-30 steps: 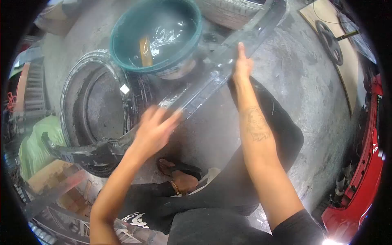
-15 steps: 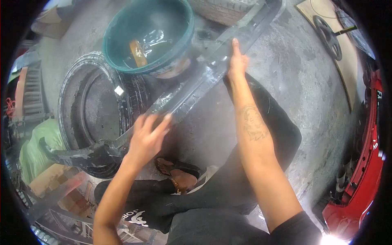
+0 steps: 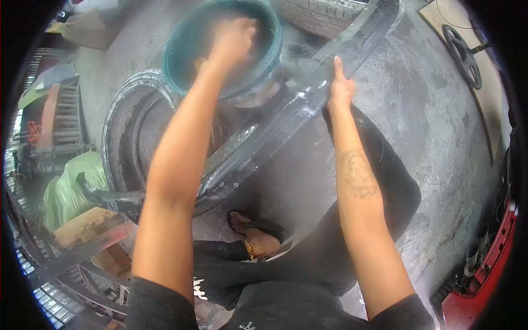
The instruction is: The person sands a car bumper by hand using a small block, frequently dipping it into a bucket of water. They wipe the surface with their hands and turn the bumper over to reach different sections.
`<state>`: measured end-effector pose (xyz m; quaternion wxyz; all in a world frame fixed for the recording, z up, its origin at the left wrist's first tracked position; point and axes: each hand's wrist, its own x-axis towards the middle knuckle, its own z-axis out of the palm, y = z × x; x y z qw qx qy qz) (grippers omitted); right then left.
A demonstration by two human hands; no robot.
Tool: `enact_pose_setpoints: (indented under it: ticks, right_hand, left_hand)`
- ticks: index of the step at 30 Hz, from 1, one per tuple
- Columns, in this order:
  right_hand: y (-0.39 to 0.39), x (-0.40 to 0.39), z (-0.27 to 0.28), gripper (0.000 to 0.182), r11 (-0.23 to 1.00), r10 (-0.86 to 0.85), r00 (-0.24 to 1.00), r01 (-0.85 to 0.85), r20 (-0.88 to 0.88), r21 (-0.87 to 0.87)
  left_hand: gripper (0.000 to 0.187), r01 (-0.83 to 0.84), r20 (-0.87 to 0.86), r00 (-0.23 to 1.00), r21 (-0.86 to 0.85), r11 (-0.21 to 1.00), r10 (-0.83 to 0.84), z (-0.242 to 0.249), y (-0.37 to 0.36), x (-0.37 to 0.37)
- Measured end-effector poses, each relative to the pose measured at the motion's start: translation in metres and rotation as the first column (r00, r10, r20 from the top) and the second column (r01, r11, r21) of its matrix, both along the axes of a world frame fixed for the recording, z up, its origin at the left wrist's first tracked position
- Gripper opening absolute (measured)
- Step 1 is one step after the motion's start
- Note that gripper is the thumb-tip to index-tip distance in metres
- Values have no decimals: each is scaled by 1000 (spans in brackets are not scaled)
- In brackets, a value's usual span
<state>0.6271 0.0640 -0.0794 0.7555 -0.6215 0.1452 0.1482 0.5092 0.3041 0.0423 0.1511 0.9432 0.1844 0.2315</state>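
A long, wet, dark car bumper (image 3: pixel 261 137) lies slantwise across my lap and over a tyre. My right hand (image 3: pixel 342 91) grips its near edge, thumb extended on top and the other fingers curled underneath. My left hand (image 3: pixel 236 41) is inside the round green tub (image 3: pixel 170 66), over the water. It is smeared by motion, and I cannot tell what its fingers hold. Part of a tan block (image 3: pixel 201 65) shows beside the left wrist.
A tyre (image 3: pixel 118 137) lies under the bumper at left, and another tyre (image 3: pixel 324 14) is at the top. A light green plastic bag (image 3: pixel 77 184) and cardboard (image 3: pixel 91 225) sit at left. A steering wheel (image 3: pixel 465 58) rests on a board at right, above a red car panel (image 3: pixel 484 280).
My left hand has left the bumper and moved up and away into the green tub. My right hand keeps its hold on the bumper. The view has shifted slightly.
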Motion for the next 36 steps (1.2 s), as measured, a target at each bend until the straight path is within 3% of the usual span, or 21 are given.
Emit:
enact_pose_setpoints:
  ticks: [2, 3, 4, 6, 9, 11, 12, 13, 14, 15, 17, 20, 21, 22, 24, 25, 27, 29, 30, 33, 36]
  right_hand:
    - [2, -4, 7, 88, 1000, 8, 999, -9, 51, 13]
    - [2, -6, 10, 89, 1000, 0, 999, 0, 46, 2]
    - [1, -5, 10, 90, 1000, -13, 999, 14, 45, -11]
    - [1, -2, 7, 91, 1000, -18, 998, 19, 56, -16]
    - [2, 5, -6, 92, 994, -52, 998, 54, 21, -97]
    - [-2, 2, 3, 97, 997, 53, 998, -55, 42, 61]
    - [1, 4, 1, 97, 996, 57, 997, -60, 55, 62]
    - [5, 7, -6, 99, 1000, 11, 1000, -11, -2, 21]
    - [5, 8, -10, 100, 999, -42, 998, 41, -55, -21]
    - [0, 6, -8, 100, 999, -47, 998, 46, -38, -19]
    - [-4, 6, 3, 103, 963, 132, 978, -88, -160, 256]
    - [-2, 24, -26, 84, 890, 195, 979, -154, -54, 430]
    - [-6, 6, 5, 73, 900, 136, 989, -98, -59, 424]
    - [-10, -11, 37, 63, 907, 77, 995, -44, -62, 418]
    - [-4, 8, 5, 59, 901, 97, 993, -57, -70, 430]
    - [1, 18, -10, 56, 895, 109, 989, -55, -96, 443]
    - [2, 11, -6, 50, 904, 99, 988, -38, -122, 425]
    - [2, -5, 26, 50, 977, -18, 989, 49, -146, 208]
    - [3, -11, 32, 47, 974, -58, 990, 84, -126, 210]
    - [4, -10, 23, 45, 938, -33, 988, 84, -154, 338]
    - [4, -6, 11, 43, 929, 0, 984, 67, -181, 364]
  left_hand:
    - [39, -76, -303, 950, -2, 997, 72, -56, 48, 27]
    - [39, -69, -307, 950, -7, 998, 64, -82, 60, 31]
    - [39, -33, -513, 858, 3, 999, 30, -116, 75, 32]
    - [39, 5, -690, 724, -2, 1000, -5, -133, 72, 35]
    - [47, -18, -868, 481, -146, 989, -119, -82, 38, 10]
    - [41, 1, -615, 789, -1, 1000, -1, -48, 22, -1]
    - [42, 5, -771, 631, 115, 993, 86, -18, 18, 11]
    - [42, 1, -765, 639, 113, 994, 87, 4, 11, 0]
    - [42, 10, -452, 892, 1, 1000, -9, 25, 0, -20]
    - [43, 69, -51, 996, -96, 993, -74, 40, -13, -37]
    - [45, 178, 95, 980, -2, 984, -177, 60, -51, -58]
    - [53, 228, 67, 968, 163, 960, -242, 30, -119, -83]
    - [54, 201, -52, 978, 3, 980, -201, 20, -142, -91]
    - [54, 184, -147, 973, 18, 983, -180, 13, -159, -109]
    - [56, 136, 19, 990, 52, 989, -137, -24, -168, -160]
    - [58, 118, -34, 993, 18, 993, -117, -18, -171, -196]
    - [63, 139, -55, 989, 3, 990, -138, 2, -172, -274]
    - [66, 125, -120, 985, -16, 992, -126, 11, -171, -334]
    - [66, 71, -183, 980, -27, 997, -75, 9, -172, -344]
    - [65, 180, -101, 979, 2, 984, -179, 0, -164, -253]
    - [51, 177, 11, 984, 58, 983, -178, -30, -168, -91]
